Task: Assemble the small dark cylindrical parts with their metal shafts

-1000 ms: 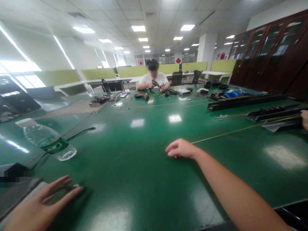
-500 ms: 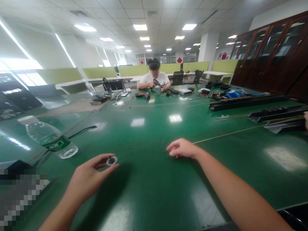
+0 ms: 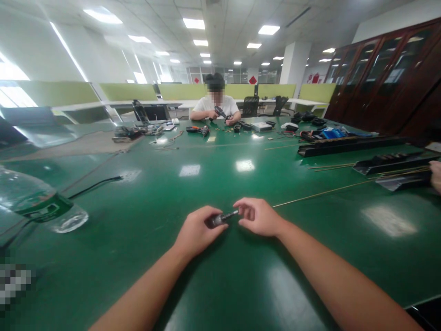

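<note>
Between the thumb and fingers of my left hand point(image 3: 198, 232) is a small grey metal cylinder point(image 3: 218, 220) with a thin shaft pointing right. My right hand point(image 3: 258, 217) is just beyond the shaft's tip, its thumb and fingers curled apart with nothing seen between them; whether a fingertip touches the tip is hard to tell. Both hands are low over the green table point(image 3: 155, 202). A thin brass-coloured rod point(image 3: 320, 195) runs from behind my right wrist towards the metal channels on the right.
A clear plastic bottle point(image 3: 44, 207) lies at the left, near a black cable point(image 3: 96, 185). Black channels point(image 3: 351, 146) and rods lie at the right, beside another person's hand point(image 3: 436, 176). Across the table, a person point(image 3: 216, 103) holds a power drill point(image 3: 219, 111).
My left hand has moved right with the cylinder, which has turned so its shaft points at my right hand. My right hand has opened its curl slightly. The view has shifted a little.
</note>
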Motion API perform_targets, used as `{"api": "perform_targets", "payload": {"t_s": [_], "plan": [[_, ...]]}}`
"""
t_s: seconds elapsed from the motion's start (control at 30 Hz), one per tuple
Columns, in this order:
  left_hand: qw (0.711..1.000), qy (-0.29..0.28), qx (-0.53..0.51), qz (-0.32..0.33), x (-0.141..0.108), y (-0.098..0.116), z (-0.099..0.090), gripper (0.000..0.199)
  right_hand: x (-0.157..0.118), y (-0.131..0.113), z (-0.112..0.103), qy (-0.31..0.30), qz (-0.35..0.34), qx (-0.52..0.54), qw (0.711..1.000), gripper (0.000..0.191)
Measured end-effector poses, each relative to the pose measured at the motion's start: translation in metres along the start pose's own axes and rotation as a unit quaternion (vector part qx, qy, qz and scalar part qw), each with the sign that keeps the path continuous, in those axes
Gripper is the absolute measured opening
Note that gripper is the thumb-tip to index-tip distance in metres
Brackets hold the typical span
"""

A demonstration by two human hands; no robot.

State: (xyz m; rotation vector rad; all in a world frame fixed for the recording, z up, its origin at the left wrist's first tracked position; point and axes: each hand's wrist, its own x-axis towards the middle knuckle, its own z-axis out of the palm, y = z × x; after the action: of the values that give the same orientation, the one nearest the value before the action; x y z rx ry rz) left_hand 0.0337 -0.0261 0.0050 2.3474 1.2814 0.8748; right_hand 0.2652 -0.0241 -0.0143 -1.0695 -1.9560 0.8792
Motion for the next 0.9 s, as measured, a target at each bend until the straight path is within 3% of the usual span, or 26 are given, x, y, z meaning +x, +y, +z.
{"api": "perform_targets", "payload": {"t_s": [0.1, 0.3, 0.6, 0.9], "plan": [[0.999, 0.001, -0.023, 0.038, -0.002, 0.001, 0.000, 0.020, -0.003, -0.008, 0.005, -0.008, -0.025, -0.035, 0.999, 0.047], [0.996, 0.002, -0.058, 0.063, -0.002, 0.008, 0.004, 0.016, -0.005, -0.017, 0.005, -0.010, -0.081, -0.074, 0.994, 0.039], [0.995, 0.009, -0.068, 0.068, -0.004, 0.008, 0.006, 0.017, -0.006, -0.020, 0.005, -0.014, -0.039, -0.078, 0.996, 0.026], [0.995, 0.002, -0.065, 0.070, -0.003, 0.006, 0.007, 0.017, -0.005, -0.022, 0.007, -0.004, -0.068, -0.077, 0.995, 0.023]]}}
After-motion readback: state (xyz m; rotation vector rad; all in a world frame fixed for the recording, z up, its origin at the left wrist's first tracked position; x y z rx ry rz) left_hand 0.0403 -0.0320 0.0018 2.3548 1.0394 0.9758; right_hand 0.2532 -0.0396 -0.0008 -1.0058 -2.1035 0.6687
